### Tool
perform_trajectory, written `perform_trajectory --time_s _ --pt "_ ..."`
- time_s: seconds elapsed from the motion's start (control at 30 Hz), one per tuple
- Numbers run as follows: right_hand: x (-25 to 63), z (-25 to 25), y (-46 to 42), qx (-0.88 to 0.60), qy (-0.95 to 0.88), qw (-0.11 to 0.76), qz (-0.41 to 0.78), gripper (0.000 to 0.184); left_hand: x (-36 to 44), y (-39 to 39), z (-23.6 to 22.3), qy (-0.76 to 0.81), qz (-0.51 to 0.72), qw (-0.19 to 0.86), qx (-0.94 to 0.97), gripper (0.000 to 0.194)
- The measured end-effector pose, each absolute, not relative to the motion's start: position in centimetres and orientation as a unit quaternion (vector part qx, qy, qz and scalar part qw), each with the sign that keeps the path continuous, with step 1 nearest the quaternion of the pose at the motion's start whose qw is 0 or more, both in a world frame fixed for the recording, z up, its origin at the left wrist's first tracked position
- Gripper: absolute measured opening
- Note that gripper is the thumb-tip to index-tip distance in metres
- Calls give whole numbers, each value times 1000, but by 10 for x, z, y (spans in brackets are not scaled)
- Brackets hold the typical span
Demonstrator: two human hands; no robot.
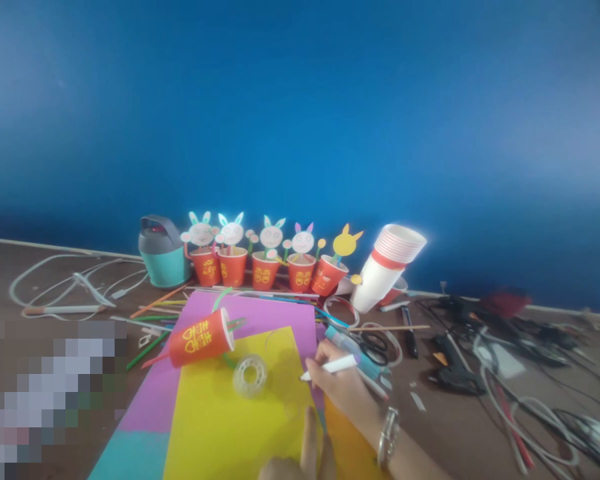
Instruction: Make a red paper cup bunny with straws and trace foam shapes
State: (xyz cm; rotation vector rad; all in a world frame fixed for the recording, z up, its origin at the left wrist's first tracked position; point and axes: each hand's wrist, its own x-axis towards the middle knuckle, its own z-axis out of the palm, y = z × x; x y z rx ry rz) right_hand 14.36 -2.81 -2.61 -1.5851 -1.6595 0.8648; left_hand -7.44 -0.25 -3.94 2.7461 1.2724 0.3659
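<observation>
My right hand (347, 387), with a metal bracelet at its wrist, grips a white marker pen (337, 365) whose back end is purple. The pen's tip is close over the right part of a yellow paper sheet (230, 433). At the bottom edge, my left hand (305, 460) is partly in view, its fingers stretched out on the yellow sheet. A clear roll of tape (251, 376) lies flat on that sheet. Beside it a red paper cup (200, 339) with gold characters lies on its side, with green and pink strips sticking out.
Several red cups (266, 270) with paper animal heads line the blue wall. A stack of white cups (387, 267) leans to their right. Scissors (375, 348), a black glue gun (455, 367) and tangled cables lie at right. A teal container (164, 257) stands at left.
</observation>
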Motion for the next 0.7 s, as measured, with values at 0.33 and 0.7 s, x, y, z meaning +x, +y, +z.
perform_trajectory --time_s 0.33,0.7 --pt "143 -25 -28 -608 -639 334 331 25 -117 60 -42 408 130 45 902 19" --pt "141 -24 -27 -617 -636 340 315 22 -120 63 -49 383 149 8 912 28"
